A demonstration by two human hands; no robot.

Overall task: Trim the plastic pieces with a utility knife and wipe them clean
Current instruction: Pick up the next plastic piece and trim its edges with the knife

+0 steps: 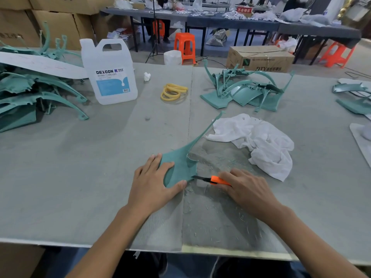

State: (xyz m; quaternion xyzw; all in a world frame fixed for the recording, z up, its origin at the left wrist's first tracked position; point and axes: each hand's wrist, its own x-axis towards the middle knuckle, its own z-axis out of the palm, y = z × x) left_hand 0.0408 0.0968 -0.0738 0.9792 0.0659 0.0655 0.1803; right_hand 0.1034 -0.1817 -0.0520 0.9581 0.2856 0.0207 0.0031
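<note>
A teal plastic piece point(181, 163) lies on the grey table near the front, its thin arm stretching up and right. My left hand point(152, 183) grips its wide near end, thumb under the lower edge and fingers over the left edge. My right hand point(247, 189) holds an orange utility knife point(215, 179), and the black blade tip touches the piece's right edge. A crumpled white cloth point(259, 141) lies just right of the piece. Fine plastic shavings litter the table under and near the knife.
A heap of teal pieces point(36, 93) fills the left side and another pile point(247, 89) sits at the back right. A white DEXCON jug point(110, 71) and yellow rubber bands point(173, 92) stand behind. More parts point(355, 97) lie at the far right edge.
</note>
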